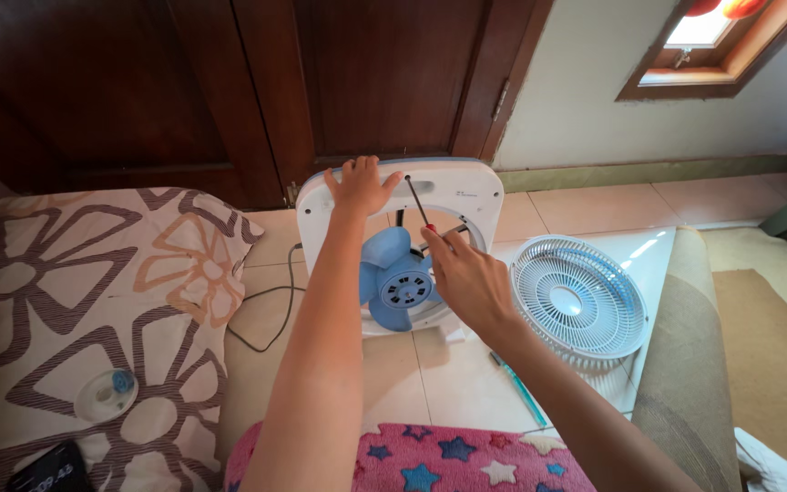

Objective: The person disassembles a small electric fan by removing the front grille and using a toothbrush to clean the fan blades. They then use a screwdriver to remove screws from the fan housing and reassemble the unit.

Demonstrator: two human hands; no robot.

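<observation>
Steadying the white box fan (466, 196) by its top edge, the left hand (360, 185) lies with fingers spread flat, gripping nothing else. The right hand (466, 278) has its fingers closed around a red-handled screwdriver (418, 205) whose shaft points up inside the fan's opening. The fan stands on the tiled floor (466, 383) before a wooden door (384, 82). Its front grille (577, 299) is already off, lying just beside it; the blue blade (393, 282) is still mounted.
</observation>
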